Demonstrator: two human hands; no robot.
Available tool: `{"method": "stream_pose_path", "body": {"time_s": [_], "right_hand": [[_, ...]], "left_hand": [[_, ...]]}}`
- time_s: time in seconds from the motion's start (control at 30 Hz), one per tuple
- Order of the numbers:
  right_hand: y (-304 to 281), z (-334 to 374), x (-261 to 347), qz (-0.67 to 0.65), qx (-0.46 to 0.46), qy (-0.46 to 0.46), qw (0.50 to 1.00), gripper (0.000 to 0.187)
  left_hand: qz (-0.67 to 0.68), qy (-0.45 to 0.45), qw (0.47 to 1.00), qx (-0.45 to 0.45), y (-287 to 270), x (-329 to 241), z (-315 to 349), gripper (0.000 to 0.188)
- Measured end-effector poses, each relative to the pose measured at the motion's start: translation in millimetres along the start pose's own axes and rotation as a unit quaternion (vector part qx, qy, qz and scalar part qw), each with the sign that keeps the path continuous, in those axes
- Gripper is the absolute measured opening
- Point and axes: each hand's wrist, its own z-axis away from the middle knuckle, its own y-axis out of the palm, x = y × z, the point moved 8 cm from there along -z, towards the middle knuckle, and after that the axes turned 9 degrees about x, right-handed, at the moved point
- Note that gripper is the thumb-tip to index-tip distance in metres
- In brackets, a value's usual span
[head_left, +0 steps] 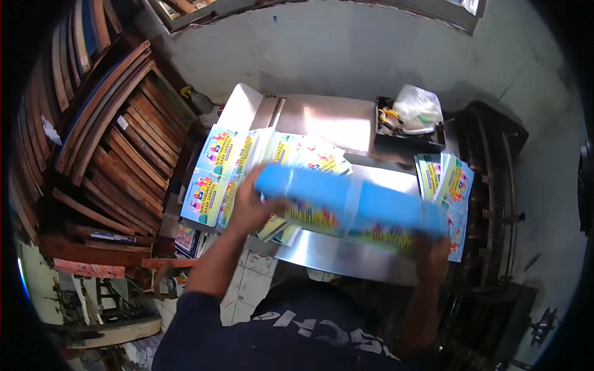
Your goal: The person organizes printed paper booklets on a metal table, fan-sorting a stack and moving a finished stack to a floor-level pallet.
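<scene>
Both hands carry a long stack of printed sheets (352, 204) over the metal table, blurred by motion. Bright blue shows on its upper side, and a colourful printed face shows below. My left hand (253, 204) grips the stack's left end with the fingers closed around it. At the other end, my right hand (431, 250) is closed on the lower right corner, partly in shadow. Beyond my left hand lie overlapping printed sheets (210, 179) in yellow, blue and white. More printed sheets (456, 179) lie to the right, past the stack's end.
A shiny metal table (340, 253) reaches toward the wall. On its far right stands a black box (408, 139) holding a plastic bag (417, 106) and small tools. Wooden frames (124, 142) fill a rack at left. A dark metal machine (492, 204) borders the right.
</scene>
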Motion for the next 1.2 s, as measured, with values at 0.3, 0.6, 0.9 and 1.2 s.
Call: {"method": "stream_pose_path", "body": {"time_s": [0.3, 0.6, 0.9, 1.2], "right_hand": [[146, -296, -75, -0.062, 0.013, 0.178, 0.982, 0.045], [161, -350, -192, 0.117, -0.015, 0.297, 0.948, 0.057], [193, -351, -101, 0.44, 0.011, 0.309, 0.843, 0.088], [165, -195, -70, 0.013, -0.118, 0.093, 0.989, 0.044]], "left_hand": [[0.062, -0.203, 0.977, 0.003, -138, 136, -232, 0.053], [-0.074, -0.314, 0.946, 0.036, -136, 277, -277, 0.073], [-0.317, -0.331, 0.889, -0.001, -159, 232, -273, 0.086], [-0.296, -0.046, 0.954, -0.012, -143, 109, -143, 0.055]]}}
